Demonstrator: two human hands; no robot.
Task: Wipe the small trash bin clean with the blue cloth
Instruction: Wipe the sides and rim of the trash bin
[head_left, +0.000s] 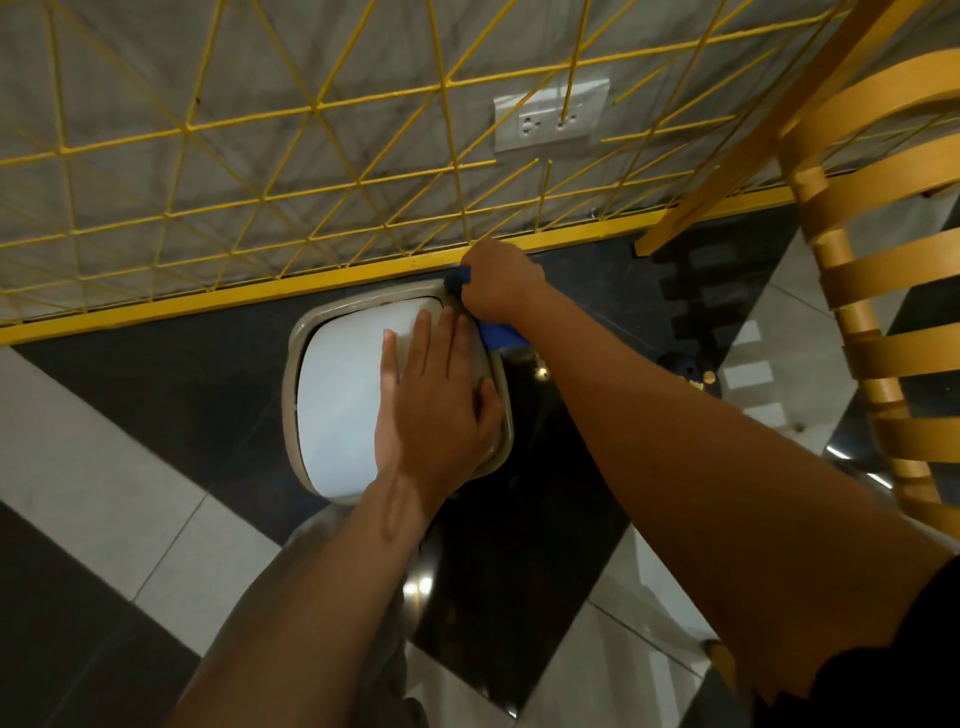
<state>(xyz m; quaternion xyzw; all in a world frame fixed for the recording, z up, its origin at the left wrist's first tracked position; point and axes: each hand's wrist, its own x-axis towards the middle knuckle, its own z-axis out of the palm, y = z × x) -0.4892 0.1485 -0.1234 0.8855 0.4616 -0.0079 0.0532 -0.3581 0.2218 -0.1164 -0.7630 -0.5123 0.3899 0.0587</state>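
Small beige plastic trash bin (289, 374) on the dark floor (182, 395) beside a yellow wire grille (311, 109) — left hand (431, 400) flat on its white lid (343, 395), fingers straight, right hand (501, 288) clutching a blue cloth (501, 336) at the far rim corner, where hard rubbing might skid the bin or scrape knuckles.

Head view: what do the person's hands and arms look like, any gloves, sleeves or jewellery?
Both hands are bare: the left hand and right hand show no gloves, rings or watch. Both forearms are uncovered. A black sleeve shows only on the right upper arm, at the lower right corner.
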